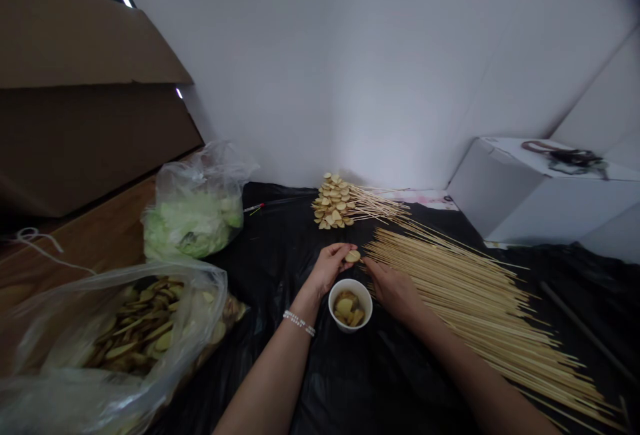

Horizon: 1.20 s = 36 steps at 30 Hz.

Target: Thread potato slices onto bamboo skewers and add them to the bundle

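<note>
My left hand (pixel 331 267) pinches a pale round slice (pixel 353 257), which looks like potato. Close on its right, my right hand (pixel 393 286) has its fingers closed on a thin bamboo skewer (pixel 363 260), whose tip meets the slice's edge; most of that skewer is hidden by the hand. Just below both hands stands a white paper cup (pixel 351 287) with more slices (pixel 345 308) inside. Beyond them lies a pile of skewered slices (pixel 333 201), sticks pointing right. A broad spread of bare bamboo skewers (pixel 480 308) lies beside and under my right forearm.
On the left, an open plastic bag (pixel 210 315) holds many slices, and behind it sits a bag of leafy greens (pixel 193 218). Black plastic sheeting (pixel 280 248) covers the work surface. A white box (pixel 530 201) stands at right, a cardboard box (pixel 90 135) at left.
</note>
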{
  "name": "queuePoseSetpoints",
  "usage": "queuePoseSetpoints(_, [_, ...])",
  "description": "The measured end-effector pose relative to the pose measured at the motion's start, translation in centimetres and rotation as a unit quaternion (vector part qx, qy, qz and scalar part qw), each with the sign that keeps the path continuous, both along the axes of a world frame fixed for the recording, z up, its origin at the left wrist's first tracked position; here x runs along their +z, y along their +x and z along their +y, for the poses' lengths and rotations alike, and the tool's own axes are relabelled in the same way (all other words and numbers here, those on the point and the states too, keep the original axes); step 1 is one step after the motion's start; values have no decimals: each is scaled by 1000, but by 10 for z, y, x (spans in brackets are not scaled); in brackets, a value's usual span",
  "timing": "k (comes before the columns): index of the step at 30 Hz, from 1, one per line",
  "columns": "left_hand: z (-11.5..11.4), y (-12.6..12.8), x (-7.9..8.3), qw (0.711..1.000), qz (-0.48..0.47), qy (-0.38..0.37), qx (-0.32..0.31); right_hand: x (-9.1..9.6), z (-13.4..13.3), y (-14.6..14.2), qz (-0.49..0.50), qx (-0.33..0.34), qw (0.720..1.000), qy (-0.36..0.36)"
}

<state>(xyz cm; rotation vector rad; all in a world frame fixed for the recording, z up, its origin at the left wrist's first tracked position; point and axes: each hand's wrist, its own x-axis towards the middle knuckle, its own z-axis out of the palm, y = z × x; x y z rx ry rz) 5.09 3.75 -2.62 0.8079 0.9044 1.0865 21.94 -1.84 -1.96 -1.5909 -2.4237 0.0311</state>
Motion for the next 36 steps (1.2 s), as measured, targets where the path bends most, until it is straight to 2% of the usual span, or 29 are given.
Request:
queuePoseSetpoints(20, [1,1,-3,1000,-9,2,3,2,-1,0,8,0,1000,-3])
queuePoseSetpoints(36, [0,2,4,1000,-5,-18,11,0,-1,-1,-20,-21,999,-14])
